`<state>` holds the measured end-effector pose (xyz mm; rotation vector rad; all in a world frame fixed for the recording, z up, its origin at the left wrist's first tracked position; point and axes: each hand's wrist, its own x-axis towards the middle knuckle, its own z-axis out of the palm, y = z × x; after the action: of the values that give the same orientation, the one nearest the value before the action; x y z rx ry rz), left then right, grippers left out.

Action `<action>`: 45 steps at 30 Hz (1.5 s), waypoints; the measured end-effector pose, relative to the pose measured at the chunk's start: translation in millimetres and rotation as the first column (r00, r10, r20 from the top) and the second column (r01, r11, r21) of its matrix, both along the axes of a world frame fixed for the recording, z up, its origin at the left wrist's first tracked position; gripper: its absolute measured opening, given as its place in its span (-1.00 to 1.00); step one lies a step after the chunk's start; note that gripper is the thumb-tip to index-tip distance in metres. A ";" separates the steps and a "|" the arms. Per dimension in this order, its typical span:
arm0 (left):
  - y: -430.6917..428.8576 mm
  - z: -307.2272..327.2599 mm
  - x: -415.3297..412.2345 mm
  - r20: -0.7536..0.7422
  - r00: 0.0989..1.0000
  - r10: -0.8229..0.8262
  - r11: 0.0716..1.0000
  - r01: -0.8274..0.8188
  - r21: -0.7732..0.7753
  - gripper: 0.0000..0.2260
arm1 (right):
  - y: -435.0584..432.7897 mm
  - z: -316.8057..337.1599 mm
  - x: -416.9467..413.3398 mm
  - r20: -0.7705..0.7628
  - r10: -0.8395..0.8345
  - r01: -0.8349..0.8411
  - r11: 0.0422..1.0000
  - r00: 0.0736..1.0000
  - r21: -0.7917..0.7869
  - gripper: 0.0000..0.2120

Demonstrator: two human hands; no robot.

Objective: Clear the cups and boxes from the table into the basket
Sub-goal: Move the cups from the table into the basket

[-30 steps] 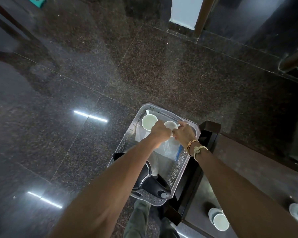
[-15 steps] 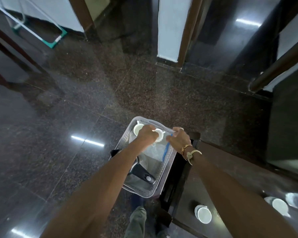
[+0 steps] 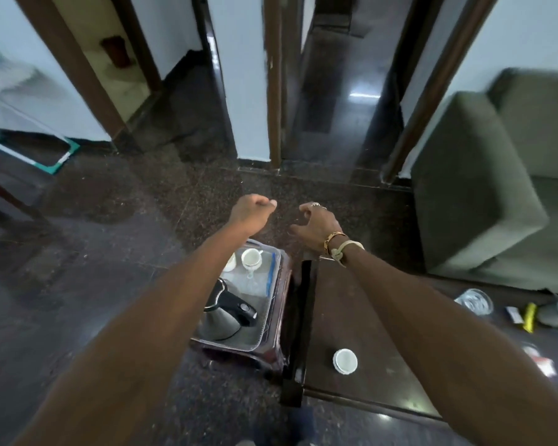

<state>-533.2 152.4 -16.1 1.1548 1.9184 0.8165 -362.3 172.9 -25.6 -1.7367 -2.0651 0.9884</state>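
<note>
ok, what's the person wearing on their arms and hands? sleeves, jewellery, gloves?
No sleeves or gloves in view; both forearms are bare. The right hand has a gold-coloured bangle at the wrist, a knotted cream cord band just behind it, and a pale metal ring on a finger. Nothing shows on the left hand.

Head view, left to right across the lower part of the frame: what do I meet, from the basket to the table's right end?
kettle in the basket → white cup on the table → clear glass piece → yellow packet. The basket's cups overlap the kettle, so they are left out.
</note>
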 end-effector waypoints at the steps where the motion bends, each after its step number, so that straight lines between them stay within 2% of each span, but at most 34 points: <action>1: -3.6 1.2 5.3 0.006 1.000 -0.017 1.000 0.017 0.010 -0.70 | -6.6 4.0 5.4 -0.001 -0.021 0.021 1.000 1.000 0.013 -0.39; 11: -54.1 16.9 54.0 -0.099 0.976 -0.192 0.980 0.196 0.031 -0.60 | -88.9 15.7 60.9 0.059 -0.196 0.194 0.980 0.979 0.036 -0.34; 16: -51.6 51.6 110.8 -0.021 0.951 -0.310 0.945 0.310 0.106 -0.62 | -108.2 55.4 123.6 0.025 -0.374 0.369 0.923 0.927 0.109 -0.32; 19: -48.7 67.1 156.5 0.002 0.921 -0.390 0.912 0.386 0.142 -0.64 | -118.4 79.2 168.1 0.000 -0.480 0.472 0.864 0.877 0.174 -0.37; 23: -56.6 67.8 229.6 0.016 0.877 -0.481 0.867 0.473 0.159 -0.67 | -146.4 90.7 237.5 -0.034 -0.594 0.589 0.787 0.804 0.186 -0.35; 31: -97.3 39.1 375.4 -0.029 0.787 -0.616 0.779 0.614 0.122 -0.73 | -231.4 62.3 376.5 -0.044 -0.750 0.749 0.652 0.660 0.116 -0.34; 36: -126.4 32.1 465.2 -0.027 0.732 -0.681 0.721 0.676 0.151 -0.79 | -285.4 57.5 454.7 -0.008 -0.821 0.817 0.566 0.571 0.113 -0.61; 40: -147.8 40.8 531.3 0.000 0.670 -0.742 0.662 0.733 0.158 -0.82 | -316.2 68.6 508.0 -0.068 -0.874 0.869 0.466 0.482 0.165 -0.53; 45: -168.5 38.3 602.9 -0.018 0.601 -0.799 0.591 0.792 0.155 -0.87 | -347.1 65.2 562.4 -0.063 -0.924 0.923 0.368 0.376 0.111 -0.34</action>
<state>69.7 -16.1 22.3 1.8563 1.0655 0.4572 200.1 -174.2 39.6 -2.3120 -0.7222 0.4152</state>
